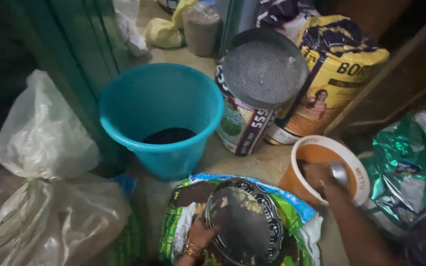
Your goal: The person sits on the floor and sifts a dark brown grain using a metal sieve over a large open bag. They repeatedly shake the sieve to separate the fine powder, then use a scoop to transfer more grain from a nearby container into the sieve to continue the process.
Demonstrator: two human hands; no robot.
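My left hand (pixel 200 234), bangles at the wrist, grips the left rim of a round steel plate (pixel 245 224) with a patterned border. The plate rests over an open green and blue sack (pixel 292 209). My right hand (pixel 321 176) reaches down inside an orange bucket (pixel 358 175) with a white rim and holds a small steel cup (pixel 339 173). The bucket's contents look dark and are mostly hidden by the hand.
A teal plastic bucket (pixel 161 111) with something dark at its bottom stands at the middle. A round metal sieve (pixel 262 71) leans on printed sacks (pixel 331 74) behind. Tied clear plastic bags (pixel 40 148) sit left, and a green foil bag (pixel 405 167) lies right.
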